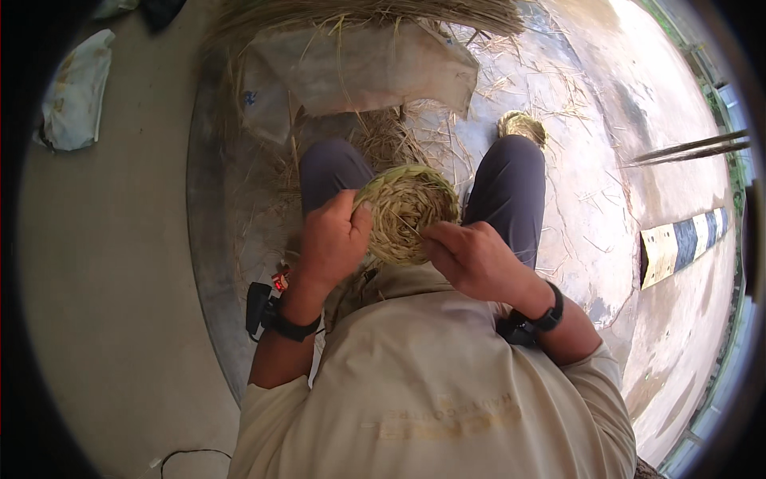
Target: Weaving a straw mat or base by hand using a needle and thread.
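Observation:
A small round basket (405,209) of woven straw, greenish along its rim, is held up over my lap between my knees, its hollow side facing me. My left hand (335,238) grips its left edge, thumb on the near side and the other fingers behind the weave. At its lower right edge my right hand (477,257) is closed in a pinch against the weave; whether a loose strand lies between those fingertips is too small to tell. Beyond my right knee a second woven straw piece (524,126) rests on the ground sheet, partly hidden by the knee.
A bundle of long dry straw (375,14) lies at the far side, with a pale plastic sack (375,68) before it. Loose stalks litter the grey sheet (578,172). A white bag (77,92) sits far left, a striped barrier (685,246) at right.

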